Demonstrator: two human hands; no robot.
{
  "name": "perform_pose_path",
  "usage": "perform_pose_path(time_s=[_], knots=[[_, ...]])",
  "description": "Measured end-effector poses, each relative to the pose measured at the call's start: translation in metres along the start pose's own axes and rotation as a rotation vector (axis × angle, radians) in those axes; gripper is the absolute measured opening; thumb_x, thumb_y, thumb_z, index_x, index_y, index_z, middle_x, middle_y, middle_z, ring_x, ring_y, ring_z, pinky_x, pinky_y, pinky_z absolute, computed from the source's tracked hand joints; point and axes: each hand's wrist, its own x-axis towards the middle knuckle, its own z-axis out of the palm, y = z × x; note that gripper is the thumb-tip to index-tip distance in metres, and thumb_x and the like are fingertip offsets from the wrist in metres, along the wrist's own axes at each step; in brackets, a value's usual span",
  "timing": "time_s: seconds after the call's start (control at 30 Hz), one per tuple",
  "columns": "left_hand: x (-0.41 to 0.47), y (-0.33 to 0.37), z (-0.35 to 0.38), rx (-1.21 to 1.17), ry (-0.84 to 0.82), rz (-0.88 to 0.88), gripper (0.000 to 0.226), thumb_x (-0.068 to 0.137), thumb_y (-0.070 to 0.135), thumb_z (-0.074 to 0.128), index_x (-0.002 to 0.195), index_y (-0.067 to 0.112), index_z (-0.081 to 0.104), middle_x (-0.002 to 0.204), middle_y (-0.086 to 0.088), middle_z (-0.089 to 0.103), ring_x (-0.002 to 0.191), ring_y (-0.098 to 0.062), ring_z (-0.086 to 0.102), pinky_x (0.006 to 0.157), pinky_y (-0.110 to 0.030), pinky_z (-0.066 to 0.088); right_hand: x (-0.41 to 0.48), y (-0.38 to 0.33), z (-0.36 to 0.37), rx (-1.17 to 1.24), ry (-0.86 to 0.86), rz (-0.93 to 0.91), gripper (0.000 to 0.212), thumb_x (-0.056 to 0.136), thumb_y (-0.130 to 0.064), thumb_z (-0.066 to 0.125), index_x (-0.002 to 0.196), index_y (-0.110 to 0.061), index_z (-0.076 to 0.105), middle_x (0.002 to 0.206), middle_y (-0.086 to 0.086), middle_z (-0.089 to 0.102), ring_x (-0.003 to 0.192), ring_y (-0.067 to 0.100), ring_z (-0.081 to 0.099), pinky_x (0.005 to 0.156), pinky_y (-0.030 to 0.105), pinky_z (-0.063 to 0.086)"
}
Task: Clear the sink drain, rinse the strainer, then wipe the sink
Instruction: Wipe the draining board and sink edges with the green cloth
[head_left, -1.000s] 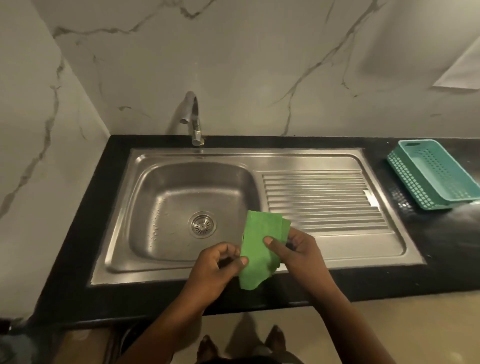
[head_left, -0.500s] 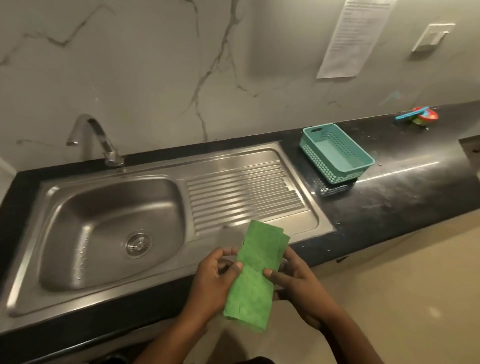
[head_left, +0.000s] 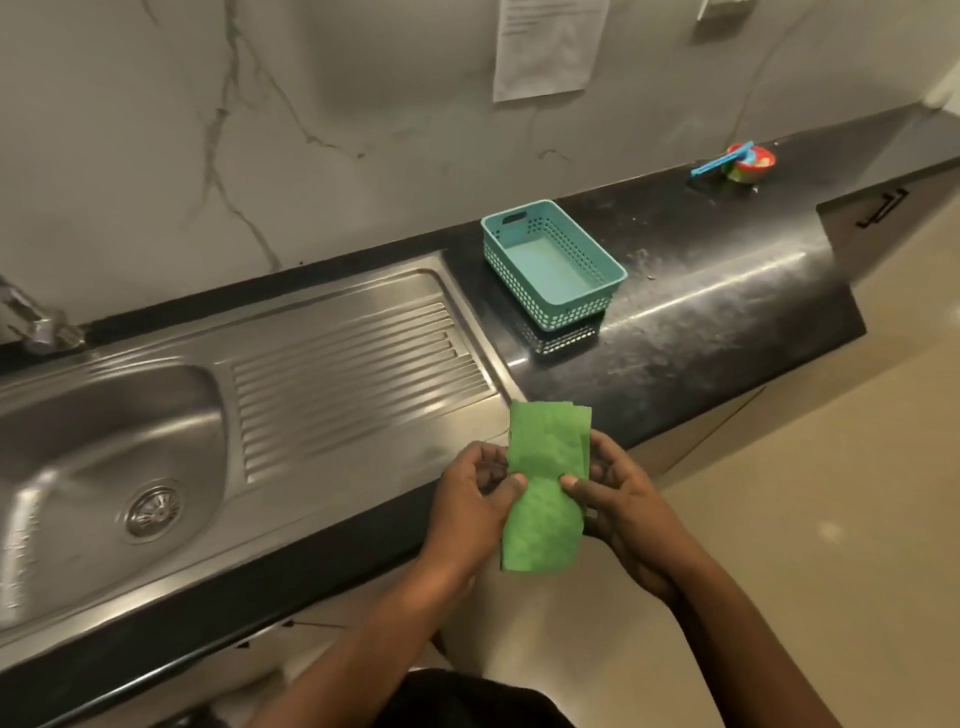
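A folded green cloth (head_left: 545, 483) is held upright between both hands, over the front edge of the counter, right of the sink. My left hand (head_left: 472, 499) pinches its left edge and my right hand (head_left: 618, 499) pinches its right edge. The steel sink (head_left: 62, 415) lies at the left, its bowl holding the round metal strainer (head_left: 154, 510) seated in the drain. A ribbed drainboard (head_left: 353, 374) sits right of the bowl. The tap (head_left: 31, 317) shows at the far left edge, with no water running.
A teal plastic basket (head_left: 553, 262) stands on the black counter (head_left: 701, 312) right of the drainboard. A small colourful bowl with a blue utensil (head_left: 743, 163) sits at the far back right. A paper sheet (head_left: 548, 47) hangs on the marble wall.
The view has swung right, so the sink now sits at the left. Both hands still hold the green cloth, now beyond the drainboard's right end near the counter edge.
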Motion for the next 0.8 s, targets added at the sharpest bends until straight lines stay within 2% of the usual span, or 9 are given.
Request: perform_pose_path(time_s=[0.13, 0.23, 0.3, 0.33, 0.43, 0.53, 0.6, 0.7, 0.8], knots=[[0.033, 0.01, 0.02, -0.02, -0.035, -0.01, 0.015, 0.1, 0.011, 0.07, 0.107, 0.023, 0.065, 0.103, -0.008, 0.081, 0.097, -0.027, 0.08, 0.085, -0.059, 0.065, 0.025, -0.021, -0.023, -0.065, 0.009, -0.022, 0.053, 0.104, 0.002, 0.055, 0.149, -0.025, 0.05, 0.133, 0.012, 0.071, 0.123, 0.033, 0.069, 0.091, 0.052, 0.062], [0.063, 0.024, 0.031, -0.018, -0.025, 0.032, 0.015, 0.101, 0.013, 0.068, 0.107, 0.026, 0.066, 0.107, -0.007, 0.08, 0.101, -0.028, 0.079, 0.077, -0.049, 0.066, 0.051, -0.041, -0.034, -0.092, 0.018, -0.041, 0.055, 0.105, 0.003, 0.053, 0.151, -0.027, 0.05, 0.132, 0.012, 0.072, 0.121, 0.031, 0.07, 0.086, 0.046, 0.063], [0.083, 0.033, 0.038, -0.02, -0.018, 0.048, 0.015, 0.102, 0.012, 0.065, 0.107, 0.026, 0.067, 0.11, -0.007, 0.078, 0.103, -0.028, 0.078, 0.076, -0.052, 0.066, 0.069, -0.055, -0.04, -0.115, 0.035, -0.042, 0.055, 0.105, 0.005, 0.052, 0.15, -0.028, 0.051, 0.131, 0.011, 0.073, 0.12, 0.03, 0.071, 0.084, 0.042, 0.062], [0.092, 0.038, 0.041, -0.019, -0.013, 0.055, 0.017, 0.102, 0.011, 0.065, 0.106, 0.027, 0.067, 0.111, -0.007, 0.077, 0.102, -0.03, 0.077, 0.075, -0.053, 0.066, 0.079, -0.063, -0.043, -0.129, 0.046, -0.045, 0.055, 0.105, 0.005, 0.051, 0.148, -0.028, 0.052, 0.13, 0.011, 0.074, 0.12, 0.029, 0.071, 0.086, 0.042, 0.062], [0.12, 0.053, 0.048, -0.024, -0.008, 0.052, 0.022, 0.102, 0.012, 0.066, 0.105, 0.033, 0.069, 0.111, -0.008, 0.07, 0.093, -0.033, 0.076, 0.06, -0.045, 0.066, 0.107, -0.086, -0.051, -0.17, 0.059, -0.054, 0.055, 0.104, 0.006, 0.05, 0.147, -0.028, 0.052, 0.128, 0.009, 0.075, 0.12, 0.028, 0.071, 0.097, 0.045, 0.06], [0.151, 0.066, 0.056, -0.033, 0.004, 0.058, 0.017, 0.101, 0.009, 0.067, 0.112, 0.022, 0.068, 0.107, -0.01, 0.07, 0.092, -0.036, 0.077, 0.062, -0.058, 0.066, 0.141, -0.11, -0.06, -0.201, 0.039, -0.052, 0.054, 0.104, 0.009, 0.049, 0.142, -0.029, 0.055, 0.124, 0.007, 0.076, 0.114, 0.023, 0.074, 0.093, 0.04, 0.063], [0.169, 0.078, 0.064, -0.03, 0.028, 0.051, 0.018, 0.1, 0.01, 0.069, 0.112, 0.023, 0.067, 0.103, -0.006, 0.07, 0.097, -0.039, 0.076, 0.067, -0.061, 0.066, 0.163, -0.127, -0.066, -0.229, 0.047, -0.036, 0.055, 0.103, 0.01, 0.049, 0.138, -0.032, 0.056, 0.12, 0.006, 0.078, 0.111, 0.022, 0.075, 0.088, 0.036, 0.064], [0.2, 0.099, 0.078, -0.047, 0.034, 0.062, 0.024, 0.1, 0.01, 0.07, 0.121, 0.018, 0.063, 0.109, -0.005, 0.067, 0.099, -0.037, 0.076, 0.069, -0.056, 0.068, 0.206, -0.158, -0.082, -0.312, 0.024, -0.036, 0.058, 0.103, 0.009, 0.05, 0.145, -0.031, 0.053, 0.118, 0.008, 0.078, 0.109, 0.026, 0.075, 0.085, 0.037, 0.064], [0.236, 0.115, 0.091, -0.045, 0.051, 0.071, 0.032, 0.1, 0.01, 0.07, 0.129, 0.015, 0.059, 0.115, -0.012, 0.066, 0.094, -0.027, 0.077, 0.066, -0.039, 0.068, 0.256, -0.188, -0.099, -0.391, -0.028, -0.049, 0.06, 0.102, 0.011, 0.049, 0.148, -0.026, 0.054, 0.117, 0.009, 0.078, 0.106, 0.026, 0.076, 0.087, 0.042, 0.062]])
